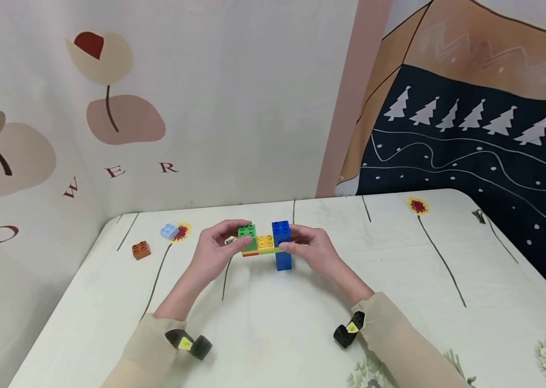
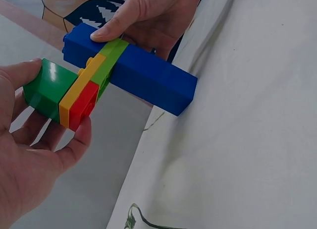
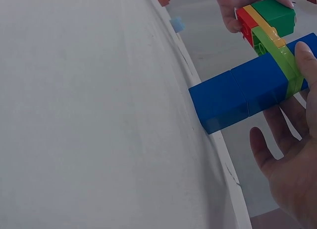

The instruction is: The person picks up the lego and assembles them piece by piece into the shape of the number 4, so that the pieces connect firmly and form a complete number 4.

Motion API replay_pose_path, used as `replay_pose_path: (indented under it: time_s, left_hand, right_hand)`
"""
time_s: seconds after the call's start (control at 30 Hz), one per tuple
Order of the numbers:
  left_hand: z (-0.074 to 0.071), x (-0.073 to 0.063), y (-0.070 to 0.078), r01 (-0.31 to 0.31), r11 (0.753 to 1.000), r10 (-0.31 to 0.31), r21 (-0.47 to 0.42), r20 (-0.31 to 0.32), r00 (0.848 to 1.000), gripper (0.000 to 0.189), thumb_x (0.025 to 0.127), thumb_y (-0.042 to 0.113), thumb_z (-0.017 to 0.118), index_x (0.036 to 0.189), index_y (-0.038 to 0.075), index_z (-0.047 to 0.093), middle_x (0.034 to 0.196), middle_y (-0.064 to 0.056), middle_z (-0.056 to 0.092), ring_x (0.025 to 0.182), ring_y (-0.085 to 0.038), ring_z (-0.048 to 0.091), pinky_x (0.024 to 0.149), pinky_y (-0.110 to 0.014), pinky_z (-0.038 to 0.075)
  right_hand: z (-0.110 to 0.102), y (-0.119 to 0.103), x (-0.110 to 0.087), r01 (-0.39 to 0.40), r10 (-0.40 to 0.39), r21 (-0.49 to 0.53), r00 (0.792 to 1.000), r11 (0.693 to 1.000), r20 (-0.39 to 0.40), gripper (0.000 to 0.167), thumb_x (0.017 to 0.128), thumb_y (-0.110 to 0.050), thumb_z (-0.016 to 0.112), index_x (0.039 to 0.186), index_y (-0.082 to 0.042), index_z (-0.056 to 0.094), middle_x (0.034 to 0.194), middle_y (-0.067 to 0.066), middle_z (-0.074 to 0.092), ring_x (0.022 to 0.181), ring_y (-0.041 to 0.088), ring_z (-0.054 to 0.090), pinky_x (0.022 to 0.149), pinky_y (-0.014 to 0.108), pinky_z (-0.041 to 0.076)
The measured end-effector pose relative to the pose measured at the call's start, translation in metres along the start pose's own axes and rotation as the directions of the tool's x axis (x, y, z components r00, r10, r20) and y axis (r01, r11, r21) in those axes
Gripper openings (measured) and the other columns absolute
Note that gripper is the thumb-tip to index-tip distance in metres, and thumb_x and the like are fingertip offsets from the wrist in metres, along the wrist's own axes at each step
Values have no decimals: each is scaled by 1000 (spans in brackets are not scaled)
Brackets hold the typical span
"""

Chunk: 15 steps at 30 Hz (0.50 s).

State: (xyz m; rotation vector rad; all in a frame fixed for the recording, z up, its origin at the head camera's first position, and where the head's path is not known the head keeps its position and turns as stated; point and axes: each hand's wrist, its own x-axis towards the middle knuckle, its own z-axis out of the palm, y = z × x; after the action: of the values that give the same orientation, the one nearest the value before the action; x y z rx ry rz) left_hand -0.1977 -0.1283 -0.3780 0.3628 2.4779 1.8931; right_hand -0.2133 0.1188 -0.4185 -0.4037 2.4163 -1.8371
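Observation:
Both hands hold one structure of joined toy building bricks over the table. The left hand point(image 1: 213, 249) pinches its left end, where a green brick point(image 1: 247, 231) sits on a yellow plate point(image 1: 266, 243) with a red piece point(image 2: 82, 106) beneath. At the other end, the right hand point(image 1: 315, 248) grips the upper blue brick point(image 1: 281, 231) between thumb and fingers. A lime-green plate point(image 3: 277, 50) lies between that brick and the lower blue bricks point(image 3: 242, 93), which hang below as a column. Yellow studs show between the green and blue bricks.
On the table's left side lie a light blue brick point(image 1: 169, 231) and an orange-brown brick point(image 1: 141, 250), apart from each other. A pale cloth with printed flowers covers the table point(image 1: 263, 334). Behind it hangs a printed curtain point(image 1: 234, 108).

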Motion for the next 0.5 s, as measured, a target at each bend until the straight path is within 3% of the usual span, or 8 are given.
replay_pose_path:
  time_s: [0.5]
  left_hand:
    - [-2,2,-4,-53,998,54,-20,30,998,35,95,6,74,129,3,67,122,-14,65,109,-29,59,88,-22,55]
  right_hand:
    - [1,1,-1,13,-13,5,1000,1000,-3,46,94,-22,77,137,-9,67,116,6,74,101,24,64,87,34,55]
